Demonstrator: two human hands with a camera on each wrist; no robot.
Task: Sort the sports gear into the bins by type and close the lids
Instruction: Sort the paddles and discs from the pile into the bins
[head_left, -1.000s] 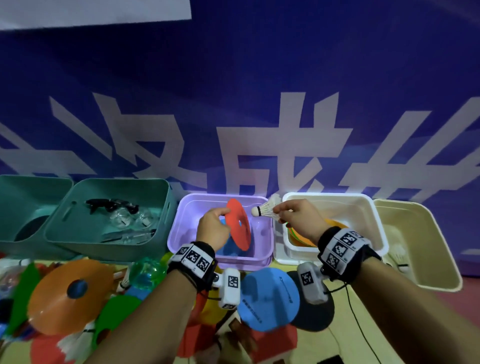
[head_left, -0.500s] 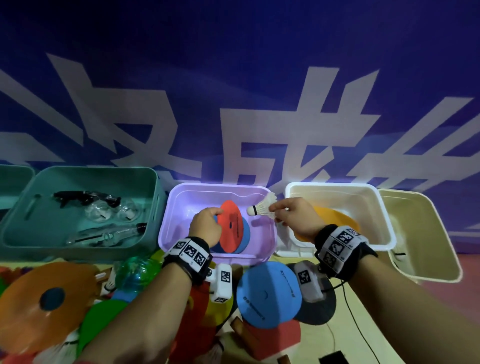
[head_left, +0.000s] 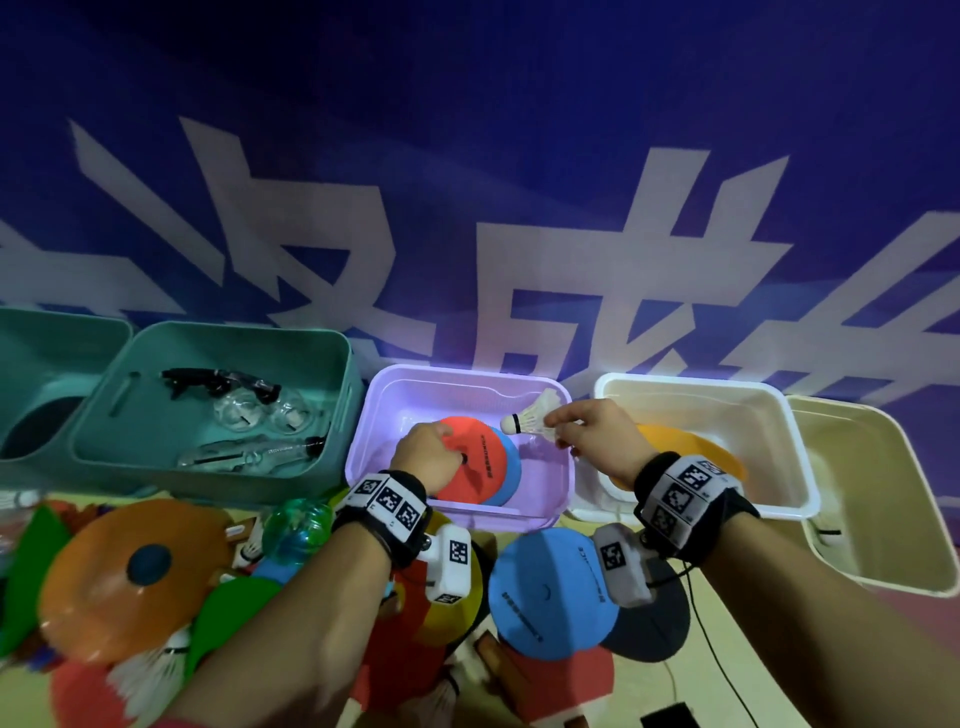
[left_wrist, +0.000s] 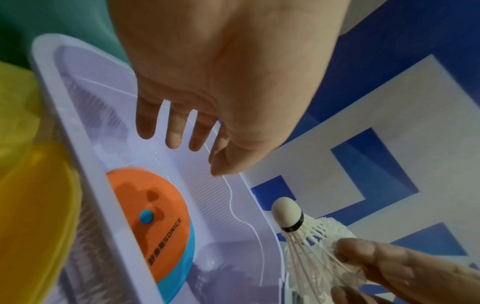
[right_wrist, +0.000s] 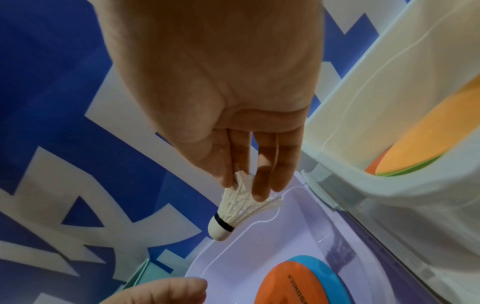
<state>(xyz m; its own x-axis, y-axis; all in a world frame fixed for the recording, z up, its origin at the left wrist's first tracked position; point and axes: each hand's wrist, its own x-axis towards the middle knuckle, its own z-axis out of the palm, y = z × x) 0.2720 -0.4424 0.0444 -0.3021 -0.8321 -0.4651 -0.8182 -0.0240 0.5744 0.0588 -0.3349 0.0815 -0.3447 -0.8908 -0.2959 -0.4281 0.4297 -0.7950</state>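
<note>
The red-orange flat foam disc (head_left: 475, 457) carried black lettering ending in "SONICE" in the left wrist view; it lay flat on a blue foam disc (head_left: 506, 475) inside the lilac plastic bin (head_left: 457, 382). Half a second earlier it was tilted and held; a second earlier it stood on edge above the bin. The left hand (head_left: 427, 460) hovered over the disc, its grip spread with fingers straight and apart, holding nothing. The right hand (head_left: 592, 436) pinched the skirt of a white shuttlecock (head_left: 530, 420) between thumb and fingertips above the bin's far right corner, as before. To the right stood a white plastic bin (head_left: 774, 405) holding an orange disc (head_left: 691, 452), then a cream bin (head_left: 904, 519). A teal bin (head_left: 228, 338) with clear goggles (head_left: 260, 415) sat left. More discs crowded the counter (head_left: 727, 670) in front, among them a blue one (head_left: 545, 592) with unreadable print.
</note>
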